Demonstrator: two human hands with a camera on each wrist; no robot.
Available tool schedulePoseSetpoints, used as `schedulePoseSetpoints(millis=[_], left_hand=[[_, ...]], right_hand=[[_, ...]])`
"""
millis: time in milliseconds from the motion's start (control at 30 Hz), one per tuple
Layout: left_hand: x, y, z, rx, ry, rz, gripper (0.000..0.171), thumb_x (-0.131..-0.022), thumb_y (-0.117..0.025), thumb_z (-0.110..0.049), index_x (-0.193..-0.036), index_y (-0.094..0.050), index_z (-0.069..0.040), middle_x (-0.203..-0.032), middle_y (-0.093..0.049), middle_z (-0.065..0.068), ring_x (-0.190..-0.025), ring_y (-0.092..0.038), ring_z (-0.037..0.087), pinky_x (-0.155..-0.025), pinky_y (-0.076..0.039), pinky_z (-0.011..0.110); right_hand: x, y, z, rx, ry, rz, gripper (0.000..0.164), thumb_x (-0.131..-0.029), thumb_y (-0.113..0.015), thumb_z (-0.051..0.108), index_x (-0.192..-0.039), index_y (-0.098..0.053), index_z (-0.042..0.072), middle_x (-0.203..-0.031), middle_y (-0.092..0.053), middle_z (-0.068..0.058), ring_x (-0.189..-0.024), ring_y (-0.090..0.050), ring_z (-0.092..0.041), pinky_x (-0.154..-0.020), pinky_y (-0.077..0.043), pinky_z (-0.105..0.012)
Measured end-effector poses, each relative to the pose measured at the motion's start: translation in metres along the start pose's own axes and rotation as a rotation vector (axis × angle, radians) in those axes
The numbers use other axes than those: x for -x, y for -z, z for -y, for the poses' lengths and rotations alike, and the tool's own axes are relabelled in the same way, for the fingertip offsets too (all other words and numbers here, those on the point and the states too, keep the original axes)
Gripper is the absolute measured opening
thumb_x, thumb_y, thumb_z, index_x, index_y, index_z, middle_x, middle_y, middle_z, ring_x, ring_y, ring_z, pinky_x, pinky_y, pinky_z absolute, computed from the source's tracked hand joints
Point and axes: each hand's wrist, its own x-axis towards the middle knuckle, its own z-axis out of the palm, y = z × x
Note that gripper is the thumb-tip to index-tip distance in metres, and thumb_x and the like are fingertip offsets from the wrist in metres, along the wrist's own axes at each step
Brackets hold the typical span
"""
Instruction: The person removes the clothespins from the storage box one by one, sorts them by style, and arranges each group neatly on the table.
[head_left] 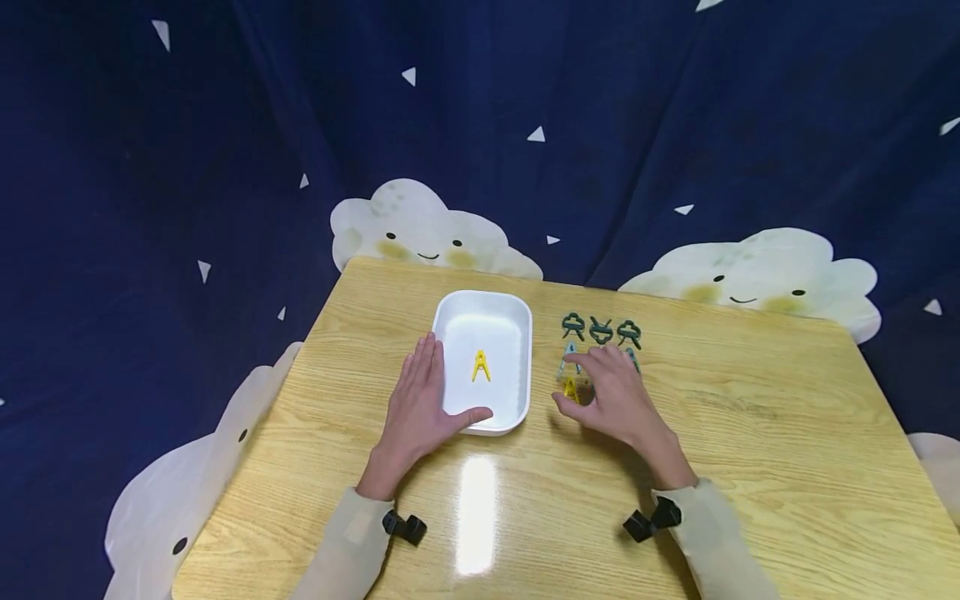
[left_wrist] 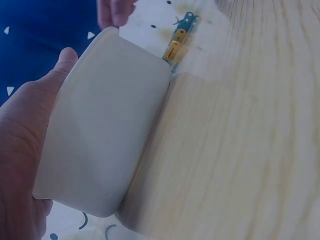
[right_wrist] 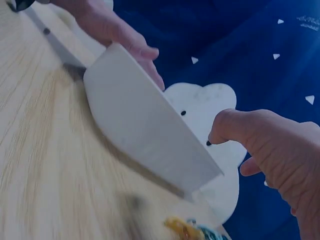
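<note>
A white plastic tray sits on the table with one yellow clip inside. My left hand lies along the tray's left side, fingers straight, its thumb reaching over the near rim. My right hand hovers over a group of clips, with a gap between thumb and fingertips. Another yellow clip shows in that gap. In the right wrist view, nothing is between the right hand's fingers. A light blue clip lies just behind the yellow one; other clips are partly hidden under the hand.
Behind the light blue clips, several dark green clips form a row. The wooden table extends to the right, with a dark blue curtain along its far edge. Each sleeve carries a black wrist camera.
</note>
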Motion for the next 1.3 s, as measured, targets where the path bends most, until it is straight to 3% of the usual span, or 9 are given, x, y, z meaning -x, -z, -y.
schedulePoseSetpoints(millis=[367,767,1067,1300], left_hand=[[0.0,-0.001,0.001,-0.003,-0.003,-0.011,0.135,-0.077,-0.065,-0.086,-0.164,-0.016,0.004,-0.175,-0.008,0.017,-0.162,-0.007,0.03,-0.132,-0.009,0.043],[0.0,-0.002,0.002,-0.017,-0.027,-0.016,0.133,-0.079,-0.06,-0.089,-0.163,-0.018,0.005,-0.175,-0.008,0.016,-0.162,-0.008,0.031,-0.132,-0.01,0.044],[0.0,-0.004,0.002,-0.026,-0.044,-0.031,0.134,-0.079,-0.056,-0.091,-0.163,-0.019,0.006,-0.174,-0.011,0.018,-0.162,-0.011,0.032,-0.132,-0.011,0.043],[0.0,-0.003,0.005,-0.036,-0.04,-0.033,0.134,-0.078,-0.056,-0.092,-0.164,-0.018,0.005,-0.174,-0.012,0.018,-0.162,-0.008,0.03,-0.132,-0.01,0.043]], right_hand=[[-0.033,-0.018,0.034,-0.091,0.053,0.069,0.059,-0.08,-0.082,0.048,-0.12,-0.075,0.006,-0.104,-0.073,-0.008,-0.089,-0.05,-0.024,-0.082,-0.042,-0.042],[-0.07,-0.045,0.063,-0.127,0.071,0.213,0.064,-0.083,-0.082,0.05,-0.128,-0.072,0.004,-0.101,-0.073,-0.01,-0.091,-0.05,-0.023,-0.081,-0.045,-0.041],[-0.087,-0.068,0.065,-0.002,0.012,0.294,0.072,-0.082,-0.08,0.055,-0.132,-0.069,0.005,-0.112,-0.073,-0.01,-0.099,-0.054,-0.026,-0.09,-0.047,-0.043],[-0.091,-0.08,0.061,0.115,-0.033,0.377,0.074,-0.082,-0.079,0.062,-0.129,-0.07,0.005,-0.108,-0.071,-0.009,-0.101,-0.054,-0.028,-0.094,-0.046,-0.044]])
